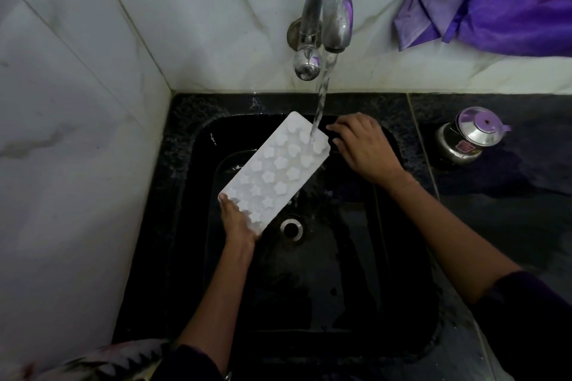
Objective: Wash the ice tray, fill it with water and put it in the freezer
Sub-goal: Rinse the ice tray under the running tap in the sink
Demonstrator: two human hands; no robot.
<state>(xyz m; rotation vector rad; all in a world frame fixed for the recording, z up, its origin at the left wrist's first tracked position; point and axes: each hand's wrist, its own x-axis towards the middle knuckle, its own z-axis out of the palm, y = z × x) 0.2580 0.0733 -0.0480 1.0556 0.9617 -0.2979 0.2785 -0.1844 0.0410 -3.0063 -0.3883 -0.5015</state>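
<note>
Worktop: we see a black speckled stone worktop [495,226], glossy, framing a sink on all sides.
Edges: at the back and on the left it meets white marbled wall tiles.
Seam: a thin pale joint line [421,148] crosses it from back to front, just right of the sink.
Sink: a black basin [356,303] is sunk into the worktop, with a round metal drain [292,228] in its floor.
Pot: a small steel pot [467,141] with a knobbed lid stands upright on the worktop right of the seam, near the back wall; we note a reddish sticker on its side.
Dark patch: one spreads beside the pot; we cannot tell whether it is water or shadow.
</note>
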